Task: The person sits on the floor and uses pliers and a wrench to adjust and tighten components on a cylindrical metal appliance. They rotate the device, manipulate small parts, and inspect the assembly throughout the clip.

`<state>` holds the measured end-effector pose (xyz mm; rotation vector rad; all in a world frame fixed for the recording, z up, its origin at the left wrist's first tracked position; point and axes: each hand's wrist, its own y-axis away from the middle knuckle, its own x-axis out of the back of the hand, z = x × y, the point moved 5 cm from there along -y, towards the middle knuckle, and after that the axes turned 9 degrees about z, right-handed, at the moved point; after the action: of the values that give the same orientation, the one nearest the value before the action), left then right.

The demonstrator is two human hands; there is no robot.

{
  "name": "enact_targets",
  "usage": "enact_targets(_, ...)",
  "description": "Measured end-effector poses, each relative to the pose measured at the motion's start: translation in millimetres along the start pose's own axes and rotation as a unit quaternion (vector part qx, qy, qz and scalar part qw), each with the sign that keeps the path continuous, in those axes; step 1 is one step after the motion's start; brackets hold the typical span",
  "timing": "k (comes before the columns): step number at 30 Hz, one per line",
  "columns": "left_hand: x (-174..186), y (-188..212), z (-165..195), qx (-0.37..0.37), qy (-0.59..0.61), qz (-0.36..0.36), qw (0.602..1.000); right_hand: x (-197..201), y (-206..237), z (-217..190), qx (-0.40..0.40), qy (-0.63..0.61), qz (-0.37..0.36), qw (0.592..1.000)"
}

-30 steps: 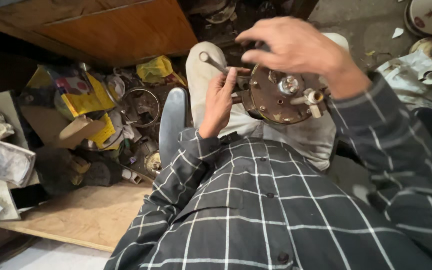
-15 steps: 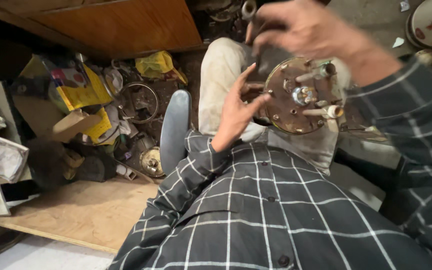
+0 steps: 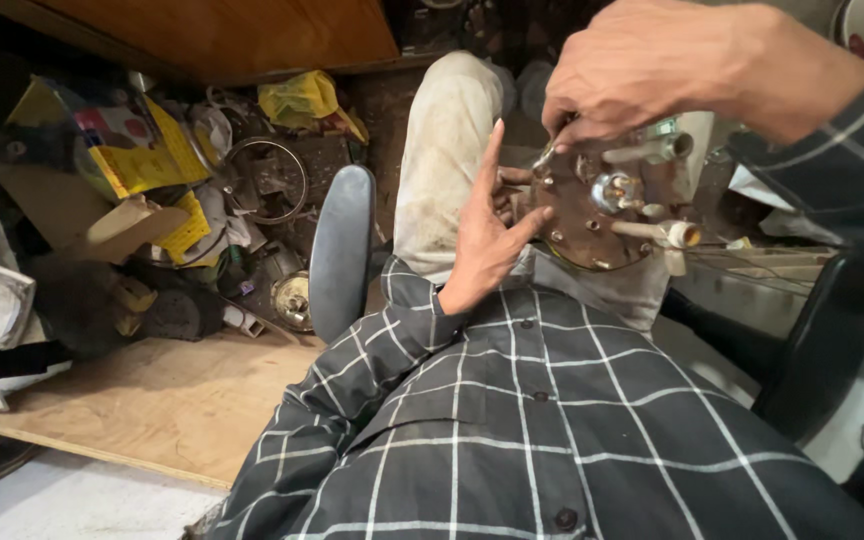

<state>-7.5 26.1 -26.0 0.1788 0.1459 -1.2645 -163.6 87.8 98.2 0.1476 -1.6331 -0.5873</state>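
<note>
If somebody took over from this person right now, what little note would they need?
Left hand: open, fingers spread, propping the left edge of the rusty round metal plate above the lap.
Right hand: fingers pinched on something small at the plate's top edge; what it is cannot be told.
Done: plate is lifted and steadied.
Left: whatever the right hand is working at; scattered parts lie beyond the wooden board.

Left hand [image 3: 487,240] steadying rusty round plate [image 3: 602,215], right hand [image 3: 652,70] above

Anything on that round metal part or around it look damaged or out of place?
The round metal plate is rusty brown all over. On the floor to the left lies a jumbled heap of parts and yellow packets, with a loose metal ring.
</note>
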Motion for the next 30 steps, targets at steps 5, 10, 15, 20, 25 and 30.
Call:
enact_targets(5, -1, -2, -2, -0.012, -0.025, -0.005, 1.000, 10, -9, -5, 0.012, 0.011, -0.046, 0.999)
enact_targets(10, -2, -2, -5, -0.006, -0.070, -0.009, 0.997, 5, -11, -7, -0.005, 0.004, -0.065, 0.998)
enact_targets(15, -1, -2, -1, 0.000, -0.049, -0.027, 0.998, -10, -4, 17, -0.052, -0.061, -0.087, 0.993)
enact_targets(20, -2, -3, 10, -0.039, -0.035, -0.078, 0.996, -3, 11, 21, 0.057, -0.050, 0.076, 0.994)
enact_targets(25, 4, -13, 15, 0.003, 0.055, -0.179, 0.982, 0, 12, -11, 0.110, 0.127, 0.067, 0.984)
enact_targets(30, 18, -22, 10, 0.021, 0.048, -0.248, 0.967, 15, 4, -40, 0.153, 0.189, 0.080, 0.967)
